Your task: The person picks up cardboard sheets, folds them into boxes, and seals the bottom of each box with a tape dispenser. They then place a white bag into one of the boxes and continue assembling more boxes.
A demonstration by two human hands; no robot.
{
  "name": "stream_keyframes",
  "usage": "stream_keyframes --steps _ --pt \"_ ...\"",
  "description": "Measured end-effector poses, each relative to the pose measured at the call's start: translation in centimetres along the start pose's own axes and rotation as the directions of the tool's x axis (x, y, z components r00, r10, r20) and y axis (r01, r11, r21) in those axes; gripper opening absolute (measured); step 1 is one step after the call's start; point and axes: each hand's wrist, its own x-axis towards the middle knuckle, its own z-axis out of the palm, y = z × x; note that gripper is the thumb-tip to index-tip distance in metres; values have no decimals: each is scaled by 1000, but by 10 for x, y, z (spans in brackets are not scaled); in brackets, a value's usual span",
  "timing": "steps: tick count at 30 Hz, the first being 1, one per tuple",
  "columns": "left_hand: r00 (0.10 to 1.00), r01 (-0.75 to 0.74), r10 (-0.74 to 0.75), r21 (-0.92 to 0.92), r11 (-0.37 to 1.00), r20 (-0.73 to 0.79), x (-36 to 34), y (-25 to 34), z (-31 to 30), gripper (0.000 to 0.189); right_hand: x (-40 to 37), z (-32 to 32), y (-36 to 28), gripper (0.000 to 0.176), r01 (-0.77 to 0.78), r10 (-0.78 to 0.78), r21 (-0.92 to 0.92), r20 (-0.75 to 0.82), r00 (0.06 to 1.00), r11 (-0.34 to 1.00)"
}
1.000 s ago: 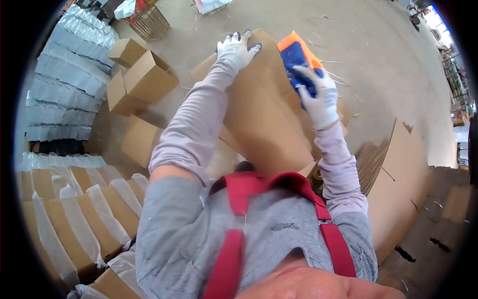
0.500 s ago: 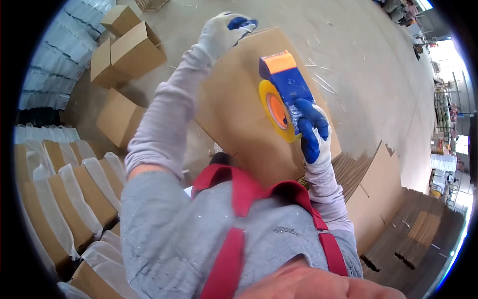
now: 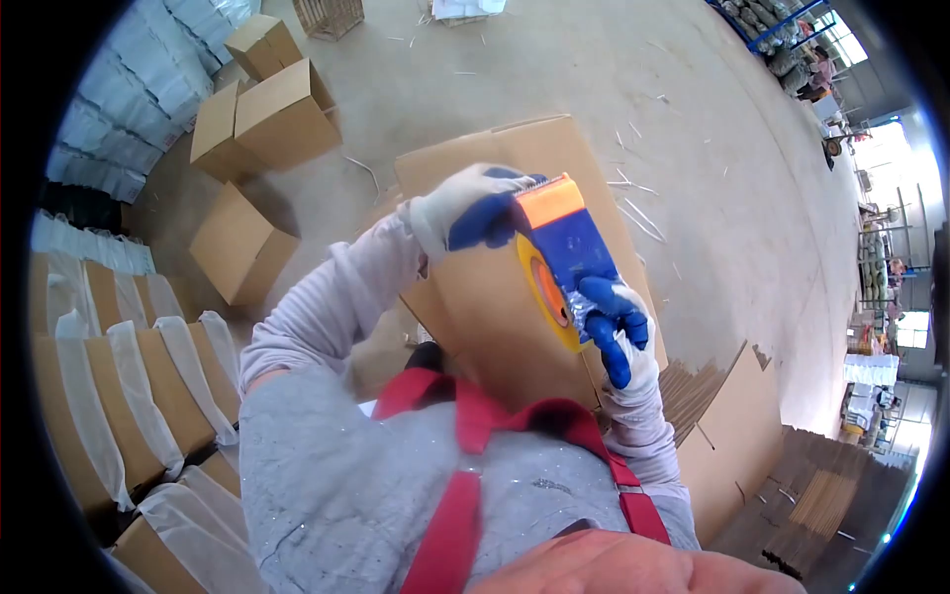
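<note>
My right hand (image 3: 618,332), in a white glove with blue coating, is closed around the handle of a tape dispenser (image 3: 569,243). The dispenser has a blue body, an orange front with a toothed edge, and a yellow roll of tape (image 3: 540,292) on its side. My left hand (image 3: 482,206), gloved the same way, is at the dispenser's front end with curled fingers. Those fingers are slightly blurred and partly hidden, so what they pinch does not show. Beneath both hands stands a large cardboard box (image 3: 485,327), close against my body.
Several cardboard boxes (image 3: 287,109) sit on the floor at the upper left. Boxes with white wrapping (image 3: 168,396) stand in rows at the left. Flattened cardboard (image 3: 727,426) leans at the right. White strips (image 3: 643,223) litter the floor.
My left hand has come from the box's far edge back toward me, to the front of the tape dispenser. The dispenser, in my right hand, appears slightly lower in view.
</note>
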Motion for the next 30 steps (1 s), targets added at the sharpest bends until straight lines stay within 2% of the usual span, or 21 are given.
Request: stream_keyframes --steps 1,2,3,4,5,6,7,9,11,12,14,15,16,18,19,21,23,25,27,29,30 --pt "841 523 -520 -475 708 150 3 8 -7 30 5 0 -3 37 -9 9 35 10 1000 999" --pt "867 488 -497 -133 863 -40 12 12 -9 28 11 3 -11 37 -65 65 -7 -23 998 998" --pt "893 442 -401 241 864 -202 23 12 -14 30 15 3 -15 37 -71 71 -5 -25 997 997" --pt "921 386 -273 549 741 -278 41 4 -45 32 19 2 -18 36 -149 145 -35 -90 985 988" --pt "946 318 -123 793 520 -300 63 -7 -81 35 24 1 -22 36 -228 215 -63 -160 963 972" --pt "889 431 -338 810 398 -308 79 -17 -98 35 27 1 -27 36 -221 209 -78 -138 968 972" --pt "783 512 -531 821 253 -325 89 -29 -109 35 30 4 -30 36 -225 212 -79 -141 967 971" --pt "742 431 -627 885 174 -238 83 -100 -117 35 33 8 -32 35 -205 194 -93 -113 974 974" --pt "563 453 -809 881 135 -166 84 -124 -131 44 32 9 -32 34 -211 200 -89 -120 972 973" --pt "566 444 -808 887 130 -165 75 -142 -145 44 32 9 -33 33 -207 196 -95 -113 974 974" --pt "626 289 -699 935 -204 -346 64 -124 -149 46 31 7 -25 33 -185 175 -82 -120 977 979" --pt "686 362 -616 916 -171 -387 76 -117 -149 48 31 5 -20 33 -177 168 -67 -124 978 982" --pt "731 429 -535 895 -124 -424 90 -58 -116 50 32 4 -22 32 -153 140 -134 -103 985 979" --pt "855 432 -434 853 292 -284 104 -27 -64 51 35 9 -27 35 -172 162 -85 -110 981 981" --pt "839 429 -482 852 300 -252 92 -37 -45 51 25 8 -26 38 -190 184 -49 -102 978 981" --pt "878 432 -308 885 176 -367 78 -52 -18 58 -15 -1 -25 38 -202 197 -19 -151 969 979" --pt "821 441 -459 888 131 -340 81 -40 -21 61 -89 -11 -52 34 -300 302 43 -214 929 953" --pt "848 454 -343 888 73 -405 82 -64 -42 60 -159 -39 -64 34 -188 175 -119 -118 978 975" --pt "869 425 -306 903 61 -388 78 -62 -41 60 -228 -64 -70 33 -423 418 -273 -80 905 864" --pt "894 406 -227 913 46 -386 87 -54 -31 60 -281 -79 -37 32 -482 482 -395 -108 870 782" --pt "865 451 -255 892 21 -432 86 -51 -20 59 -298 -82 -10 33 -438 431 -483 -133 893 758"
